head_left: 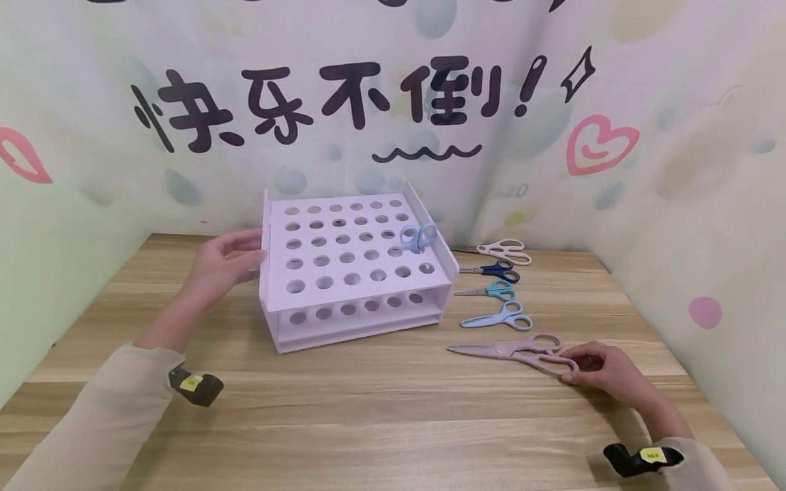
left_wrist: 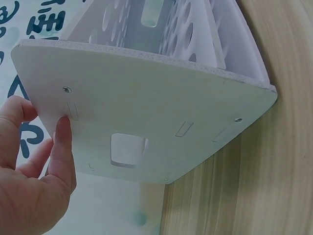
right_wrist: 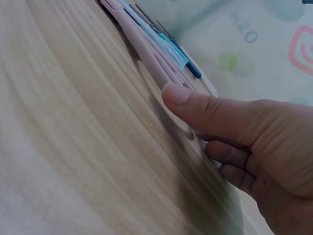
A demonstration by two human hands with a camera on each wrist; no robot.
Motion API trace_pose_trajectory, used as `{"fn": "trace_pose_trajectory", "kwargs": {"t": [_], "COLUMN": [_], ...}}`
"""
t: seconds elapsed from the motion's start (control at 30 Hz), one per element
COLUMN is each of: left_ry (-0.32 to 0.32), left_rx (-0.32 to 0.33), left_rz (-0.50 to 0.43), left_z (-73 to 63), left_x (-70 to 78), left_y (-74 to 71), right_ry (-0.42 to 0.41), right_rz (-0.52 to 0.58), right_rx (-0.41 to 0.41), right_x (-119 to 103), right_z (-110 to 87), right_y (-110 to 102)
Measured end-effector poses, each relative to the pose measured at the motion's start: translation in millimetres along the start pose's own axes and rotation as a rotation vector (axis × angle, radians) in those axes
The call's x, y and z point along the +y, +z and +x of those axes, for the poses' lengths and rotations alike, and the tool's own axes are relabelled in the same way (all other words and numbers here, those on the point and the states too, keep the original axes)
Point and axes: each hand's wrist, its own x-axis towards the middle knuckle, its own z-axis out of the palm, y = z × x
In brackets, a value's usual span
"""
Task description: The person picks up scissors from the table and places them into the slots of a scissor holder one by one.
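Dusty-pink scissors (head_left: 501, 350) with two looped handles — at the near end of a row of scissors on the light wood-grain table (head_left: 368, 423), blades pointing left towards the front right corner of the white perforated rack (head_left: 365, 289). Pinched at the rear loop between thumb and fingers of the bare right hand (head_left: 610, 372); cannot tell whether lying flat there or slightly raised. Lined up beyond, towards the back: light-blue scissors (head_left: 491, 319), turquoise scissors (head_left: 493, 291), dark-blue scissors (head_left: 491, 271) and white scissors (head_left: 488, 250), all to the right of the rack, tips leftward. Bare left hand (head_left: 217, 266) at the smooth white side panel (left_wrist: 132, 93) of the rack — fingers spread, touching near an edge. Standing handles-up in a hole near the rack's right side: pale-blue scissors (head_left: 418, 242). Behind, a pale printed backdrop (head_left: 344, 41) with black characters and a pink outlined heart (head_left: 573, 150).
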Motion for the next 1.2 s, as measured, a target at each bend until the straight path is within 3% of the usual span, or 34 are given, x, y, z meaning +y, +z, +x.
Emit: {"fn": "trace_pose_trajectory", "kwargs": {"t": [0.2,0.5,0.7,1.0,1.2], "left_ry": [0.005,0.003,0.002,-0.003,-0.005], "left_rx": [0.005,0.002,0.0,0.002,-0.001], "left_rz": [-0.024,0.01,0.01,0.016,0.02], "left_z": [-0.8,0.5,-0.3,-1.6,-1.0], "left_x": [0.2,-0.6,-0.4,1.2,0.4], "left_y": [-0.2,0.4,-0.3,-0.7,-1.3], "right_ry": [0.049,0.043,0.036,-0.051,-0.05], "right_rz": [0.038,0.146,0.109,0.09,0.085], "right_rx": [-0.066,-0.1,-0.071,-0.037,-0.039], "right_x": [-6.5,-16.5,-28.0,-37.3,-47.6], "right_z": [3.3,3.4,6.1,10.1,11.4], "right_y": [-5.3,-11.0,-16.6,-24.8,-31.7]}}
